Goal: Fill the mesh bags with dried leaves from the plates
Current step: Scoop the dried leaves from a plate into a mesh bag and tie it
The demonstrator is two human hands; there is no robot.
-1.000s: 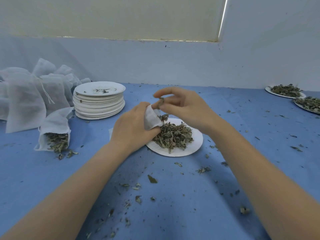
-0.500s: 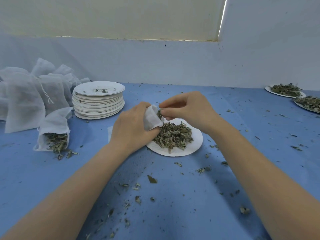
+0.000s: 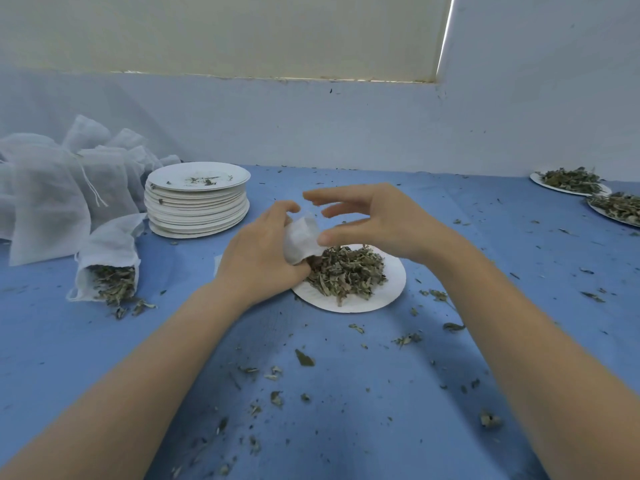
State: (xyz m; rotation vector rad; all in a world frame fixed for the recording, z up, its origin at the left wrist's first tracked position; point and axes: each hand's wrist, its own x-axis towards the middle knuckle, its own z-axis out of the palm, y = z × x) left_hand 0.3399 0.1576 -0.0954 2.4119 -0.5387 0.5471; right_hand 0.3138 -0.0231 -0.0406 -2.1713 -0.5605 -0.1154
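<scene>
Left hand (image 3: 258,256) grips a small mesh bag (image 3: 300,241), fingers curled round it, at the left rim of a plate (image 3: 388,292). Right hand (image 3: 375,220) hovers over the plate's far side, fingers spread and loosely bent, holding nothing; thumb tip just beside the bag's mouth.

Blue cloth (image 3: 346,410) covers the table, littered with leaf bits. Pile of mesh bags (image 3: 45,199) at far left. Stack of plates (image 3: 197,206) right of the pile, a few crumbs on top. Filled bag (image 3: 109,261) lies open-mouthed in front of the pile, leaves spilling onto the cloth. Dried leaves (image 3: 346,271) heaped on the near plate. Two more plates of leaves (image 3: 568,180) at far right edge, well apart from the hands.
</scene>
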